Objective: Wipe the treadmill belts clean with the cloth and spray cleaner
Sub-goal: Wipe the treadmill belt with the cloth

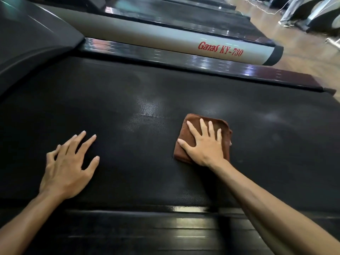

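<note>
The treadmill belt [165, 100] is the largest item and serves as the reference. It is black, textured, and fills most of the view; pale sheen patches lie near its middle. Its far edge meets a glossy black side rail [184, 59]. Its near edge meets a second glossy black rail [165, 227] at the bottom of the view. Its left end runs under a dark motor cover [36, 43]. Its right end stops near the wooden floor [301, 52]. Open belt surface extends left, right and beyond both hands.

Beyond the far rail lies 1 grey side beam [165, 36] lettered "Ganas KY-730" in red. Further belts [184, 15] of neighbouring treadmills lie beyond that beam; their number cannot be told. A person's legs [290, 11] stand on the floor at the far right.

On the reference belt there are 2 hands and 1 cloth. The brown cloth [189, 137] is folded and lies flat on the belt, right of centre, well apart from both rails. The right hand [204, 144] presses flat on top of the cloth, fingers straight and spread, thumb pointing left. The left hand [68, 166] rests on bare belt left of centre, nearer the near rail, fingers spread and relaxed, holding nothing. The 2 hands are well apart.
</note>
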Demonstrator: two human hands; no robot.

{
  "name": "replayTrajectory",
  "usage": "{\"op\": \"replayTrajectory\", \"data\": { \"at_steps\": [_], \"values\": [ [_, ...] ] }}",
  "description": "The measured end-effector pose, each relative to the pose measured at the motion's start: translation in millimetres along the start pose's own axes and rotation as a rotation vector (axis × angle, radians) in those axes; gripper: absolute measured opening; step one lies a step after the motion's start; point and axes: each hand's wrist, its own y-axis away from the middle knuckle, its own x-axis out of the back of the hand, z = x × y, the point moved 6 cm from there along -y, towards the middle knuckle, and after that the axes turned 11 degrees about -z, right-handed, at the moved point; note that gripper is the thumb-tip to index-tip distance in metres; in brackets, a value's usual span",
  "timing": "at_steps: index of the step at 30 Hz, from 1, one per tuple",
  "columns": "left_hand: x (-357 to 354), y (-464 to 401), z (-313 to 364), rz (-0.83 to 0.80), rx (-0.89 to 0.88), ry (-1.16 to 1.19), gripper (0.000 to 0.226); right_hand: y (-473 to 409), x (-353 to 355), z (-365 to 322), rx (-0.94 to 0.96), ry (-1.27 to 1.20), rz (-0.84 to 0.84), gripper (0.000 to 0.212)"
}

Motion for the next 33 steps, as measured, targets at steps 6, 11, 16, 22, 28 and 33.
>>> {"op": "replayTrajectory", "data": {
  "at_steps": [6, 11, 16, 22, 28, 33],
  "values": [
    [3, 1, 5, -0.018, 0.017, 0.004, 0.066, 62, -21, -42, 0.282, 0.083, 0.016, 0.083],
    [5, 4, 7, -0.005, 0.018, 0.005, 0.065, 65, -20, 10, 0.143, 0.081, 0.011, 0.087],
    [5, 4, 7, -0.006, 0.024, 0.0, 0.065, -19, 3, -2, -0.033, -0.003, -0.013, 0.089],
    [7, 5, 8, 0.014, 0.001, 0.017, 0.063, 77, -29, -29, 0.224, 0.08, 0.022, 0.083],
    [4, 5, 8, 0.023, -0.02, 0.011, 0.062, 30, -5, 26, -0.102, -0.021, 0.008, 0.09],
    [4, 4, 7, 0.008, -0.01, 0.025, 0.066, 11, -7, -31, 0.097, 0.043, -0.012, 0.084]
  ]
}}
